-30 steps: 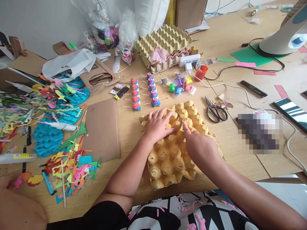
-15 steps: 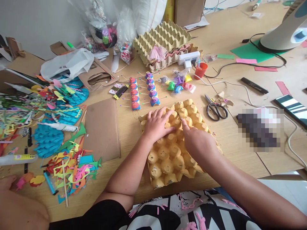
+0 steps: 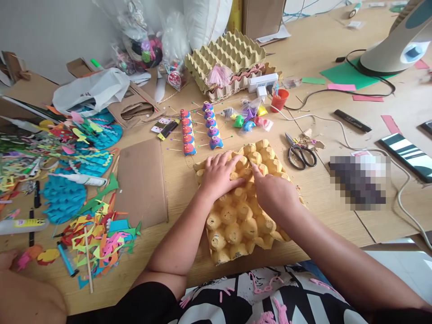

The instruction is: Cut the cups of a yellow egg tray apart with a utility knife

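Note:
A yellow egg tray (image 3: 229, 216) made of moulded pulp lies bumps up in front of me. My left hand (image 3: 221, 173) rests on its far left part, palm down with fingers spread and thumb pointing right. My right hand (image 3: 275, 189) is closed over the tray's middle right. Its index finger stretches forward, and a small dark tip shows just past the fingertip, against the bumps. The rest of what that hand grips is hidden under the fingers. Past the tray stand a red and blue caterpillar (image 3: 188, 132) and a purple and blue caterpillar (image 3: 213, 126), both with pin legs.
Black-handled scissors (image 3: 300, 155) lie right of the tray beside scraps. Brown cardboard (image 3: 141, 182), paper cuttings (image 3: 97, 238) and a glue bottle (image 3: 79, 179) are to the left. Stacked egg trays (image 3: 226, 58) and a red cup (image 3: 280, 100) stand behind. Another person's arm (image 3: 30, 288) reaches in lower left.
The whole view has shifted slightly, so the table things sit a little further left. Both hands keep nearly the same places on the egg tray.

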Demonstrator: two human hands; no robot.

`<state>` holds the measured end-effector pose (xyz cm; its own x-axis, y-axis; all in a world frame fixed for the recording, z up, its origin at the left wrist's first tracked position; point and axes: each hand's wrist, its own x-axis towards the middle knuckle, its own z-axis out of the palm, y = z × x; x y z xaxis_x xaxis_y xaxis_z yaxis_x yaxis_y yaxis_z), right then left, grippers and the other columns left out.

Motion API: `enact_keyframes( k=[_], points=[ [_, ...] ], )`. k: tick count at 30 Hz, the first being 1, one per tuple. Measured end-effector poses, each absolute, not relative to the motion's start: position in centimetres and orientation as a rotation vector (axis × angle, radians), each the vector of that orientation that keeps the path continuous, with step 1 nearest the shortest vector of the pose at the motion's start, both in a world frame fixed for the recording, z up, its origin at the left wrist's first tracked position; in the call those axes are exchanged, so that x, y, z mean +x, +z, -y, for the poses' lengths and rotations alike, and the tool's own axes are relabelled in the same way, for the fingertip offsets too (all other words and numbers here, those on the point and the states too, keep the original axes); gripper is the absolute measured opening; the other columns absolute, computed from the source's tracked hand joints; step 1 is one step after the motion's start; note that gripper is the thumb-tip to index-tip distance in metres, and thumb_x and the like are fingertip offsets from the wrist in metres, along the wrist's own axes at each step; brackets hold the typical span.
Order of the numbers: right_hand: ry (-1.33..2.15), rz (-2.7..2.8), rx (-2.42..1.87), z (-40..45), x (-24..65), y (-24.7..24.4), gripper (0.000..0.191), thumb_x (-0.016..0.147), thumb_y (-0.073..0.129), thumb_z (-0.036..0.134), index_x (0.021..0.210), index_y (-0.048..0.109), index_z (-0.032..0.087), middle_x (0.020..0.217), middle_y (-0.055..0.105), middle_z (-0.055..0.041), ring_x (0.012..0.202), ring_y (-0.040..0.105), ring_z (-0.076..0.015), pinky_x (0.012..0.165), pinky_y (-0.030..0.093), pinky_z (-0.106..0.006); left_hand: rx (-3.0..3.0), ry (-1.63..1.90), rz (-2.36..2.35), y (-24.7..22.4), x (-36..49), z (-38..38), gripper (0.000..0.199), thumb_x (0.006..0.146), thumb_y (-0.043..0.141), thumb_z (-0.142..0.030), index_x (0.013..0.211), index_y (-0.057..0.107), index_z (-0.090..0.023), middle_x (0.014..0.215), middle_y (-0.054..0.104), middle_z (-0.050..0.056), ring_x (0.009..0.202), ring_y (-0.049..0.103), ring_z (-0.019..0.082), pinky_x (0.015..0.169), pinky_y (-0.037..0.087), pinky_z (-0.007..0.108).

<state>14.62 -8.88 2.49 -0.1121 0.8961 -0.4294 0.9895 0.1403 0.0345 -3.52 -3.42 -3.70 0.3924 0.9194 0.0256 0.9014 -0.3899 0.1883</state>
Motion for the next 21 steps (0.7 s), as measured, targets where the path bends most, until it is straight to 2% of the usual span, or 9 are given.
enact_keyframes(
  k=[5,9,17,21],
  points=[
    [-0.352,-2.071,1.826,9.7,14.9,2.6,0.082,0.095,0.039,0.004,0.174,0.022,0.018,0.099,0.079,-0.0154,0.08,0.077,-0.0249,0.06,0.051,-0.032,2.522,0.2,-1.633,-3.6,-3.4,3.5,0.077,0.093,0.071,-0.063,0.161,0.049,-0.033,0.167,0.047,0.011,0.151,0.045,0.033,0.126,0.029,0.057],
    [-0.384,-2.067,1.824,9.1,14.7,2.3,0.085,0.093,0.041,0.003,0.174,0.018,0.018,0.097,0.079,-0.0153,0.08,0.077,-0.0244,0.061,0.053,-0.032,2.497,0.181,-1.643,-3.5,-3.4,3.5,0.078,0.093,0.069,-0.066,0.161,0.047,-0.035,0.169,0.045,0.01,0.152,0.044,0.034,0.126,0.028,0.057],
    [-0.413,-2.05,1.832,9.6,14.0,3.4,0.079,0.097,0.036,0.003,0.174,0.021,0.014,0.103,0.079,-0.0198,0.084,0.078,-0.0256,0.063,0.056,-0.033,2.503,0.197,-1.642,-3.6,-3.4,3.5,0.077,0.093,0.068,-0.066,0.161,0.048,-0.035,0.168,0.047,0.01,0.152,0.045,0.033,0.126,0.029,0.056],
    [-0.434,-2.041,1.867,9.5,13.7,3.2,0.076,0.099,0.037,0.006,0.174,0.023,0.016,0.103,0.079,-0.0194,0.086,0.078,-0.0264,0.064,0.055,-0.033,2.512,0.195,-1.651,-3.7,-3.5,3.5,0.078,0.093,0.069,-0.065,0.162,0.047,-0.034,0.168,0.047,0.01,0.153,0.044,0.033,0.127,0.028,0.055]
  ],
)
